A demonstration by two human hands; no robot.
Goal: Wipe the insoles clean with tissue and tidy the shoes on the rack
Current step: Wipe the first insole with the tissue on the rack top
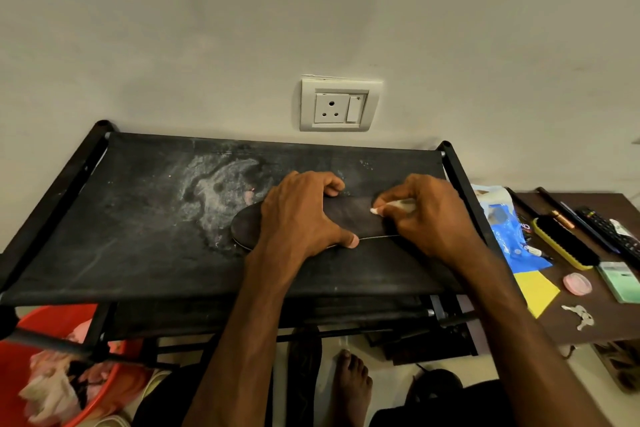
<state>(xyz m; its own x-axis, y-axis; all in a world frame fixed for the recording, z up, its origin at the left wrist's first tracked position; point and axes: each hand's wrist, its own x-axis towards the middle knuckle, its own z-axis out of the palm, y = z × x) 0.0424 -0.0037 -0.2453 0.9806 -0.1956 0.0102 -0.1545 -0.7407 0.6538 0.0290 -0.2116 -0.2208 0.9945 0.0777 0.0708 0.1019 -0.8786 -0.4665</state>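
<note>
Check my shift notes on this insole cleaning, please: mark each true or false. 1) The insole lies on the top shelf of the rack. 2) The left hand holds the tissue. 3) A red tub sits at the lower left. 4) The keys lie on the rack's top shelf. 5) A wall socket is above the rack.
1) True: the dark insole lies flat on the rack's top shelf.
2) False: the left hand presses the insole down; the right hand holds the white tissue.
3) True: a red tub with crumpled material in it.
4) False: the keys lie on the brown table to the right.
5) True: the wall socket is above the rack.
</note>
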